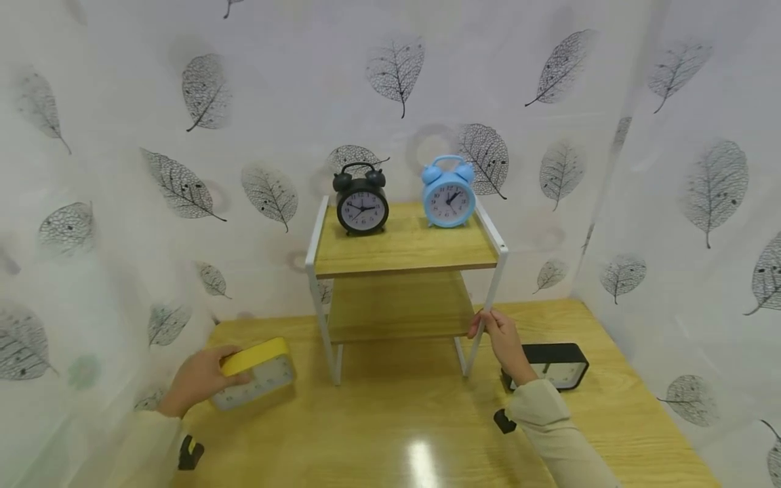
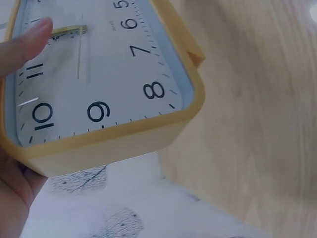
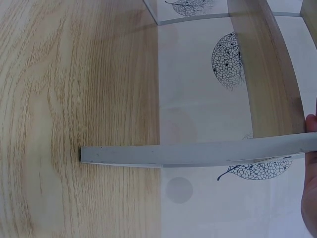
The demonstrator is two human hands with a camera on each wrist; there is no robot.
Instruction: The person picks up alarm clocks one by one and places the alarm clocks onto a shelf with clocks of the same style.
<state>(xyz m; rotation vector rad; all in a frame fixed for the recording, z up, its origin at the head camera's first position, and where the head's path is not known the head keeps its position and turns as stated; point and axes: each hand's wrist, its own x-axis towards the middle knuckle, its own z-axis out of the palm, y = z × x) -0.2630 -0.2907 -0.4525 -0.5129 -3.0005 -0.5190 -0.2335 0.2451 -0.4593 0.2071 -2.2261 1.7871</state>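
My left hand (image 1: 198,378) holds a yellow rectangular alarm clock (image 1: 268,374) at the left of the table, thumb across its white dial and fingers behind. The clock (image 2: 106,64) is tilted; whether its lower edge touches the table I cannot tell. On the right, my right hand (image 1: 505,342) grips the white front leg of a two-tier wooden shelf (image 1: 403,254), level with the lower board. In the right wrist view only the edge of that hand (image 3: 310,183) shows beside the leg (image 3: 198,153). Behind my right wrist stands a black rectangular clock (image 1: 558,354), partly covered.
On the shelf's top board stand a black twin-bell alarm clock (image 1: 363,210) at left and a light blue one (image 1: 450,202) at right. The wooden table (image 1: 366,427) meets leaf-patterned walls (image 1: 268,102) behind and at both sides.
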